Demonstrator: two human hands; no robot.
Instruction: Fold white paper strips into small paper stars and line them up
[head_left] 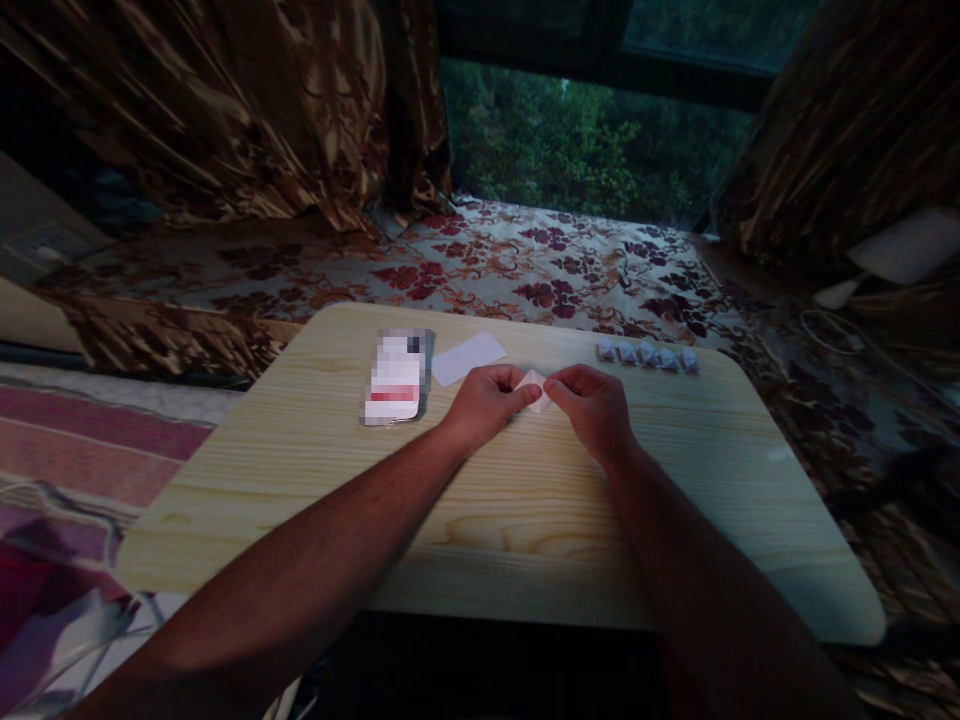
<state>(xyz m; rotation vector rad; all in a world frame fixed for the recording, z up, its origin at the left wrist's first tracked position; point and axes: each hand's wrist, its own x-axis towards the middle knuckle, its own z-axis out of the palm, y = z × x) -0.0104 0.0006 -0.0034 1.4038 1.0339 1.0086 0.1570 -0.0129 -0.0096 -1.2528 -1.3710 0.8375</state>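
Note:
Between my two hands is a small piece of folded white paper (535,388), held over the middle of the wooden table. My left hand (487,402) pinches its left side, thumb on top. On the other side, the thumb and fingers of my right hand (596,403) close on its right edge. My fingers cover part of the paper, so its full shape is hidden. Just beyond my left hand lies a flat white paper strip (471,358). A row of several small folded paper pieces (648,355) sits past my right hand near the far edge.
A phone-like object (394,378), its surface blurred out, lies on the left of the wooden table (480,530). Behind stands a ledge with floral cloth (525,265) below a window. A white lamp (904,248) is at right, and a white cable (112,530) hangs at left.

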